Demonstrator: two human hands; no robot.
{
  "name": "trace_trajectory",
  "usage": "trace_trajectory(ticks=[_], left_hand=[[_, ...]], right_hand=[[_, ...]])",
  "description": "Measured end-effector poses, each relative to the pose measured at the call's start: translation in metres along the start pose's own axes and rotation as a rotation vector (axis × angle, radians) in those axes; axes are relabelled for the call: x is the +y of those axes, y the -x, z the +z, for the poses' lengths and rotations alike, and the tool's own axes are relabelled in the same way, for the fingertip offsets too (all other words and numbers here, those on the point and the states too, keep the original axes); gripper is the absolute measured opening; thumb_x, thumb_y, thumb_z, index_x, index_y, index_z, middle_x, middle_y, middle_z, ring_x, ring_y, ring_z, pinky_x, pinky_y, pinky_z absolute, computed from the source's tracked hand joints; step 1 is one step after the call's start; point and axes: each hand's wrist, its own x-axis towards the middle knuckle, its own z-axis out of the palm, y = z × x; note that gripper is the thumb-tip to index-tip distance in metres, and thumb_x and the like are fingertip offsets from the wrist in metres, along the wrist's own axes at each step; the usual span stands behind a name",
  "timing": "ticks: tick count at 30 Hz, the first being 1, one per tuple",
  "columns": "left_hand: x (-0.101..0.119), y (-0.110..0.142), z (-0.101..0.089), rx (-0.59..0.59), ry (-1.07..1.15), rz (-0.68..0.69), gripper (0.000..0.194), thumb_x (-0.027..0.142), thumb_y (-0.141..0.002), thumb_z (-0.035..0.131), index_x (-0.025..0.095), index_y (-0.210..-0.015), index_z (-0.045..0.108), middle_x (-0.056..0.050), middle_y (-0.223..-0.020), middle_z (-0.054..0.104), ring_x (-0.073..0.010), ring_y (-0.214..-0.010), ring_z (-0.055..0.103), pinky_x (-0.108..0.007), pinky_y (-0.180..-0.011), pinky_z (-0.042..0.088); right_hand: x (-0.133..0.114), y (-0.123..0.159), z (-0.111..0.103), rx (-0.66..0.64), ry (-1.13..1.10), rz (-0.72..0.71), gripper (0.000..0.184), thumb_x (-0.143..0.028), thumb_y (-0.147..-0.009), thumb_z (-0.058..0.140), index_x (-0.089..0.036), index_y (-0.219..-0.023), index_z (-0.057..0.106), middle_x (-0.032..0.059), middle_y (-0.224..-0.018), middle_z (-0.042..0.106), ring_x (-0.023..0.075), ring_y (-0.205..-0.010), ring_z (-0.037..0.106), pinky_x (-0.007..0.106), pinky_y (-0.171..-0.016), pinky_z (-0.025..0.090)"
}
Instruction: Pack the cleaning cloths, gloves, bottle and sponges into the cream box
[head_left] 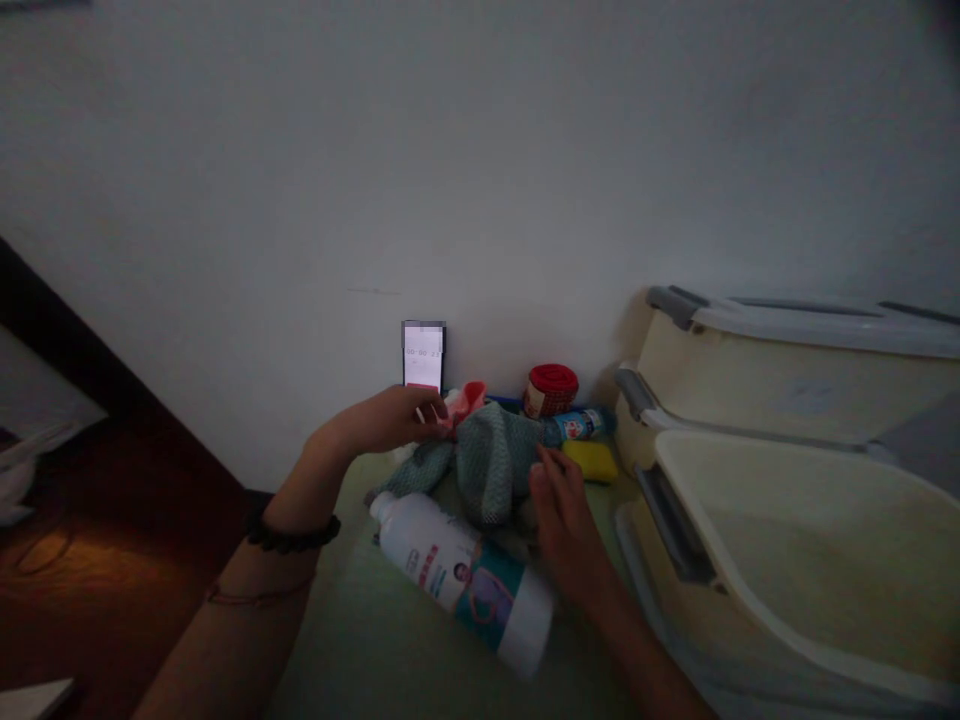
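My left hand (397, 416) has its fingers curled at the edge of a pink cloth-like piece (466, 400), pinching it by its left side. My right hand (559, 515) pinches the right side of a crumpled grey-green textured cloth (491, 465), which bulges up between both hands. In front of the cloth a large white bottle (465, 580) with a teal label lies on its side, its neck toward the left. A yellow sponge (590, 461) lies just beyond my right fingertips. Behind it rests a small clear bottle with a blue label (581, 425).
A red rolled item (551, 388) stands near the wall. A phone (423, 356) showing a timer leans on the wall behind my left hand. At the right, an open cream bin (750, 500) with grey handles stands before another bin (757, 375). The pale green surface (360, 620) meets the wall.
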Motion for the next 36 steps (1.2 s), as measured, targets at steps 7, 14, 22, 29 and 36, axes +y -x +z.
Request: trace_trajectory(ticks=[7, 14, 22, 29, 36], left_hand=[[-0.005, 0.003, -0.001, -0.011, -0.051, 0.001, 0.024, 0.028, -0.078, 0.053, 0.013, -0.096, 0.058, -0.008, -0.089, 0.066, -0.0174, -0.076, 0.061, -0.026, -0.064, 0.044], [0.003, -0.006, 0.016, -0.121, -0.109, 0.109, 0.015, 0.024, -0.078, 0.053, 0.014, -0.087, 0.059, -0.002, -0.078, 0.063, -0.0115, -0.062, 0.055, -0.022, -0.055, 0.039], [0.009, -0.016, 0.027, -0.082, -0.094, 0.167, 0.021, 0.022, -0.071, 0.062, 0.016, -0.09, 0.056, -0.002, -0.078, 0.061, -0.0133, -0.068, 0.054, -0.024, -0.059, 0.039], [0.032, -0.008, 0.037, -0.115, 0.136, 0.24, 0.068, 0.03, -0.063, 0.074, 0.02, -0.114, 0.03, -0.005, -0.097, 0.053, -0.0152, -0.07, 0.059, -0.026, -0.057, 0.047], [0.05, -0.008, 0.034, -0.041, 0.011, 0.355, 0.017, 0.03, -0.083, 0.05, 0.018, -0.094, 0.045, -0.001, -0.078, 0.055, -0.0137, -0.066, 0.054, -0.025, -0.059, 0.044]], right_hand=[[-0.001, -0.005, 0.0, -0.012, 0.232, -0.061, 0.029, -0.039, -0.079, 0.053, -0.014, -0.092, 0.061, 0.0137, -0.102, 0.06, 0.0259, -0.096, 0.059, 0.04, -0.085, 0.047], [-0.011, -0.011, -0.009, 0.222, 0.236, -0.073, 0.033, -0.041, -0.087, 0.032, -0.015, -0.089, 0.053, 0.0133, -0.077, 0.065, 0.0259, -0.069, 0.063, 0.039, -0.063, 0.048], [-0.009, -0.014, -0.015, 0.168, 0.202, -0.109, 0.037, -0.039, -0.081, 0.045, -0.01, -0.101, 0.057, 0.0194, -0.093, 0.067, 0.0322, -0.082, 0.064, 0.044, -0.069, 0.048], [-0.018, -0.01, -0.011, 0.102, 0.104, -0.18, 0.034, -0.034, -0.082, 0.052, -0.016, -0.111, 0.055, 0.0095, -0.09, 0.07, 0.0221, -0.076, 0.067, 0.032, -0.066, 0.051], [-0.021, -0.011, -0.021, 0.104, -0.026, -0.259, 0.042, -0.034, -0.079, 0.058, -0.016, -0.118, 0.055, 0.0098, -0.099, 0.069, 0.0214, -0.086, 0.067, 0.033, -0.074, 0.053]])
